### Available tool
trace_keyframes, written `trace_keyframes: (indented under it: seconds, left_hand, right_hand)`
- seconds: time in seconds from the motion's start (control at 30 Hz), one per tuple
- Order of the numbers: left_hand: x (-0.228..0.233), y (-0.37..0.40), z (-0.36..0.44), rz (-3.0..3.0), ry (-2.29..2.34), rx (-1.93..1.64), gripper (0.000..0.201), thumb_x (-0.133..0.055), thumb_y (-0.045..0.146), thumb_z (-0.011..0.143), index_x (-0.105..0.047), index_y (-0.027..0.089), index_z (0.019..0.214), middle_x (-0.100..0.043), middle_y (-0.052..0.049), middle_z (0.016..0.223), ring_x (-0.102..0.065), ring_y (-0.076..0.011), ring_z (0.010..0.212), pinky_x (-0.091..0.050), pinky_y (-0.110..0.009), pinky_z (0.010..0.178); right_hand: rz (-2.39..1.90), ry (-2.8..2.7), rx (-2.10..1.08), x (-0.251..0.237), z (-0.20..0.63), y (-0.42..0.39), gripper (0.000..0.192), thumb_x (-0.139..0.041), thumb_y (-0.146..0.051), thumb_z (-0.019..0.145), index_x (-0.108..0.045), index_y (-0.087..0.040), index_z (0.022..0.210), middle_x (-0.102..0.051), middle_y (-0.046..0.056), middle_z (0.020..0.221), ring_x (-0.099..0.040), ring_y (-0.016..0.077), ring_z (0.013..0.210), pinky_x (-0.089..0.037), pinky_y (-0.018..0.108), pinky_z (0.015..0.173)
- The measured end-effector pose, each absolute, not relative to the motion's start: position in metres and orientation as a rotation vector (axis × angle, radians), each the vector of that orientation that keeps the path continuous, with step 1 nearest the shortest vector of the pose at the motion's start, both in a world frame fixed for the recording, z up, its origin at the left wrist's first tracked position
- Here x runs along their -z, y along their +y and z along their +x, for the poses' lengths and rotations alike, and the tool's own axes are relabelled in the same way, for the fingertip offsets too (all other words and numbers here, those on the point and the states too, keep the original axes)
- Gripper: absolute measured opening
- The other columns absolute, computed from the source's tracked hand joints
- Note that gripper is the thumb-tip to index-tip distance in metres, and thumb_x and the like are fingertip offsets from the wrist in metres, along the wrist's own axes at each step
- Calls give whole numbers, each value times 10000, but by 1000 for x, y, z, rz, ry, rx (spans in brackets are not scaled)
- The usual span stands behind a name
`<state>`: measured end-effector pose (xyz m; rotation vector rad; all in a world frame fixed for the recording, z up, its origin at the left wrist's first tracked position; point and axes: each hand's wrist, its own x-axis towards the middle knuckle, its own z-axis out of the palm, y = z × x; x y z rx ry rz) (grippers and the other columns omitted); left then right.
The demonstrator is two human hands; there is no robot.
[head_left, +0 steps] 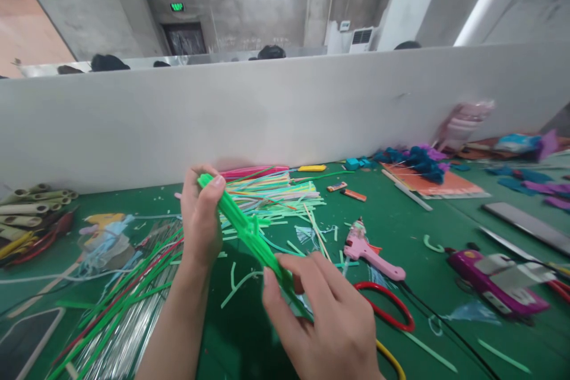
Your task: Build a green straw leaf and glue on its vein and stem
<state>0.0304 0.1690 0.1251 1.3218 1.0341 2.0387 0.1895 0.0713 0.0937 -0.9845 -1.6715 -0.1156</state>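
Green table (392, 214), white partition along far edge. On it: loose pile of coloured straws (271, 193), pink glue gun (369, 249), red-handled scissors (387, 309) (partly hidden), rolled paper tubes (31, 208) at left, orange sheet (445, 185), scattered green offcuts (240, 285).

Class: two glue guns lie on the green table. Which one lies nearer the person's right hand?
The pink glue gun, just beyond the right hand beside the red-handled scissors; the purple glue gun lies farther right.

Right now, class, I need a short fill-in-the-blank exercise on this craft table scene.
1. Both hands hold a bundle of ____ straws.
2. The left hand grips the bundle's ____ end.
3. The glue gun right of the right hand is ____.
4. The table is covered in ____.

Missing words: green; upper; pink; green
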Motion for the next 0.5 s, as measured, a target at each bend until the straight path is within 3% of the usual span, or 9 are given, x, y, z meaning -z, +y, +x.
trace_keyframes:
  seconds: [0.17,0.3,0.5]
  left_hand:
    - [-123,172,29,1348,1099,-2061,226,-668,435,796,-554,249,855,-439,33,687,-454,-127,615,-452,-293,655]
    - [-127,168,29,1398,1192,-2053,236,-632,466,828,-558,250,890,-449,38,704,-456,-119,615,-434,-262,631]
    - [-150,135,30,1588,1433,-1924,254,-637,496,894,-688,262,977,-566,15,779,-411,-114,600,-336,-257,547]
  right_hand:
    - [-975,-1606,68,-96,190,78,33,-642,-168,869,-671,-155,879,-673,86,868,-668,182,787,-561,292,687]
    - [-914,-1638,17,-99,195,83,98,-623,-153,880,-678,-150,961,-748,23,813,-711,133,705,-562,226,675]
    - [-936,-1705,-180,-133,224,100,73,-663,-162,835,-721,-176,877,-756,-36,749,-688,94,623,-547,175,655]
